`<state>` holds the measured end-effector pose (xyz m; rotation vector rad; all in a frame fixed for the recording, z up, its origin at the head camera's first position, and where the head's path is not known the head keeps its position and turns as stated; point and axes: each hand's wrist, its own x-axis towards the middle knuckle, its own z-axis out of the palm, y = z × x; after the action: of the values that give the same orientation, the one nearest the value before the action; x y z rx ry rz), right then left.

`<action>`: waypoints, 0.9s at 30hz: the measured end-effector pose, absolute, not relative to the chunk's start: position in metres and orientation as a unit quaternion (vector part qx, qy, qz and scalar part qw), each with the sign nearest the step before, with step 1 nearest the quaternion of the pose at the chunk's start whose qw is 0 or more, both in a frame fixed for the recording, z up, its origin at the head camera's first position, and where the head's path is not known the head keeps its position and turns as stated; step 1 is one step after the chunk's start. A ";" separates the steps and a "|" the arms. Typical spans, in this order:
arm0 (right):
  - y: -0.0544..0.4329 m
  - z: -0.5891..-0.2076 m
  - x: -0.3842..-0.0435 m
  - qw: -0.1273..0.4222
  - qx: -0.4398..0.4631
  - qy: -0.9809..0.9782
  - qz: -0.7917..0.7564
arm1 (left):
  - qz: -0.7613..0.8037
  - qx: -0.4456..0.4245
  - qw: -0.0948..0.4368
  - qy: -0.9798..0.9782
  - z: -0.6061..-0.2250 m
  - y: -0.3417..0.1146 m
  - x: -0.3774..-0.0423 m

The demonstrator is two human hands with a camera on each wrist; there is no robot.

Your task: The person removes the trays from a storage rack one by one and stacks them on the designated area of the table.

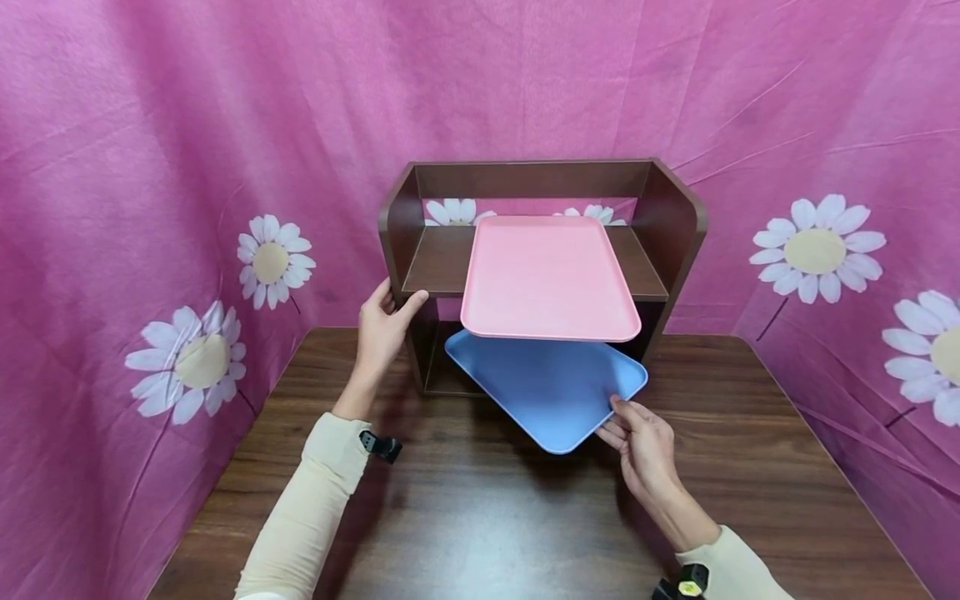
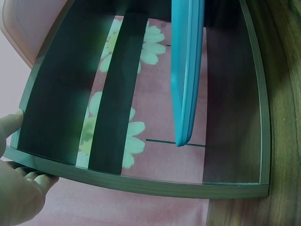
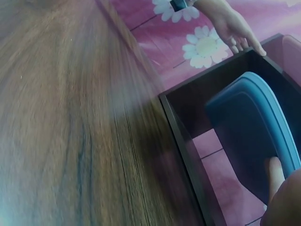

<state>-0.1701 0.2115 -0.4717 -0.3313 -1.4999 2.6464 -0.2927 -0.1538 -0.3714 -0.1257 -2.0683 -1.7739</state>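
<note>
A blue tray (image 1: 547, 387) is pinched at its right edge by my right hand (image 1: 647, 442), thumb on top and fingers beneath. The tray sits askew, one corner jutting toward me and its far part within the lower opening of a brown two-tier shelf (image 1: 408, 217). In the left wrist view the blue tray (image 2: 186, 80) appears edge-on, above the shelf's bottom board. My left hand (image 1: 381, 329) grips the shelf's left side panel at middle-board height, thumb at the front edge and fingers around the outside. A pink tray (image 1: 551, 279) lies on the middle board, overhanging its front.
The shelf stands toward the back of a dark wood-grain table (image 1: 480, 517). Behind and on both sides hangs a pink cloth (image 1: 525, 83) printed with white daisies. Its back is partly open, showing the cloth through the gaps.
</note>
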 end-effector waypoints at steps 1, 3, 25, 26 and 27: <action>0.213 -0.472 -0.170 0.040 -0.108 -0.491 0.863 | -0.635 -0.043 0.205 -0.744 -0.372 -0.154 -0.293; 0.215 -0.473 -0.170 0.041 -0.111 -0.496 0.860 | -0.631 -0.042 0.207 -0.747 -0.373 -0.154 -0.294; 0.239 -0.464 -0.175 0.049 -0.116 -0.534 0.836 | -0.626 -0.046 0.205 -0.751 -0.372 -0.156 -0.293; 0.240 -0.464 -0.175 0.050 -0.116 -0.534 0.836 | -0.627 -0.046 0.204 -0.750 -0.372 -0.156 -0.293; 0.241 -0.463 -0.175 0.050 -0.117 -0.535 0.835 | -0.628 -0.047 0.204 -0.750 -0.372 -0.156 -0.293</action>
<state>-0.1751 0.2413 -0.4631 -0.3561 -1.6299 2.5420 -0.2925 -0.1560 -0.3719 -0.1311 -2.0908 -1.7511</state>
